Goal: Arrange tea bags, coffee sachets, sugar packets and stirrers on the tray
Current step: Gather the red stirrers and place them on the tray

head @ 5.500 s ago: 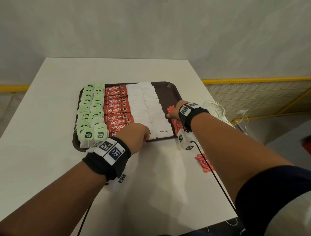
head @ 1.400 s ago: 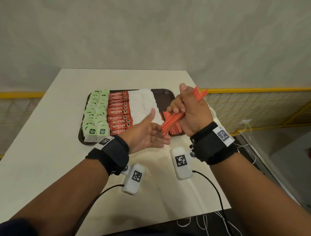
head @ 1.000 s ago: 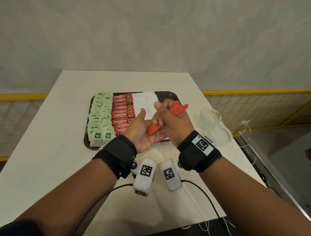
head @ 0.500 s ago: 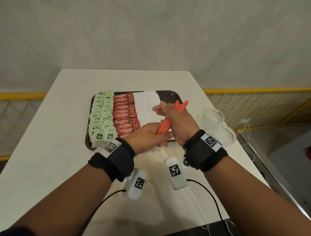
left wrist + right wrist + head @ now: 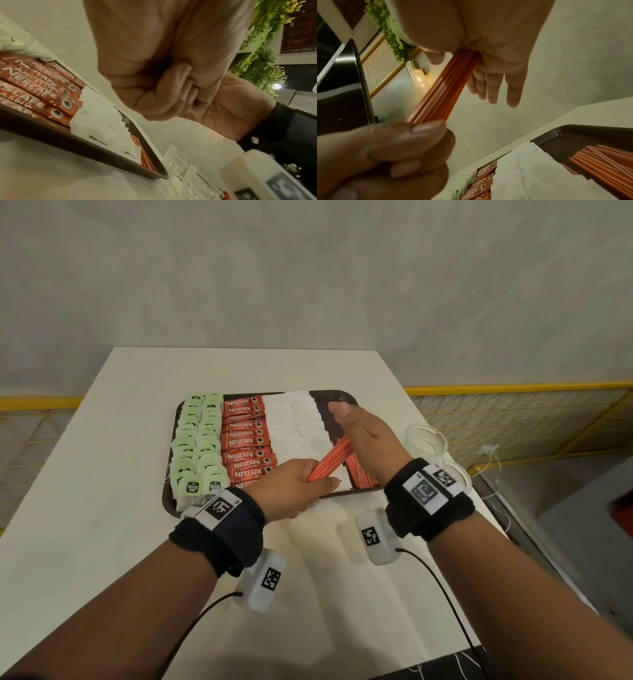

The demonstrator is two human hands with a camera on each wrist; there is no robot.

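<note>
A: While the left hand (image 5: 294, 486) curls tight round the near end of a bundle of stirrers (image 5: 330, 458), the right hand (image 5: 364, 436) lies along the far end, fingers straight and loose, thumb against the bundle.

B: Look of the stirrers?

A: Thin, orange-red with pale stripes, gathered flat and parallel. Bundle slants up over the near right part of the tray (image 5: 346, 396), held clear of it.

B: On the tray itself?

A: Dark brown tray on a white table (image 5: 102, 542). Left to right: green-tagged tea bags (image 5: 200, 445) in two columns, red Nescafé coffee sachets (image 5: 247, 443) overlapping in a column, white sugar packets (image 5: 296, 424) in two columns, then more loose stirrers (image 5: 359, 477) lying in the right strip.

B: Beyond it?

A: Two clear glass cups (image 5: 426, 438) just right of the tray.
</note>
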